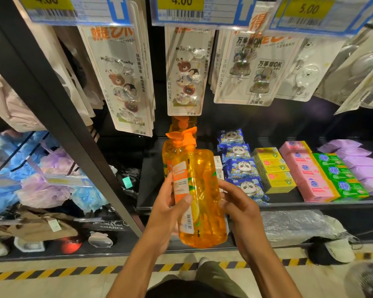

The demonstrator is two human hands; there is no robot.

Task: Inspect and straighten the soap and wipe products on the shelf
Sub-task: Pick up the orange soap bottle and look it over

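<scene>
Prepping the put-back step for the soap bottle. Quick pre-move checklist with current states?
1. Both hands on the bottle: ok. Left hand grips the label side, right hand the other side.
2. Bottle clear of the shelf: ok, held in front of its edge.
3. Pump top intact: ok, orange pump in place, pointing up.
4. Return spot free: cannot tell, the held bottle hides the space beside the other orange bottles.
5. Neighbouring blue packs tidy: ok, in a row.
6. Label facing front: not ok, label is turned to the left.
</scene>
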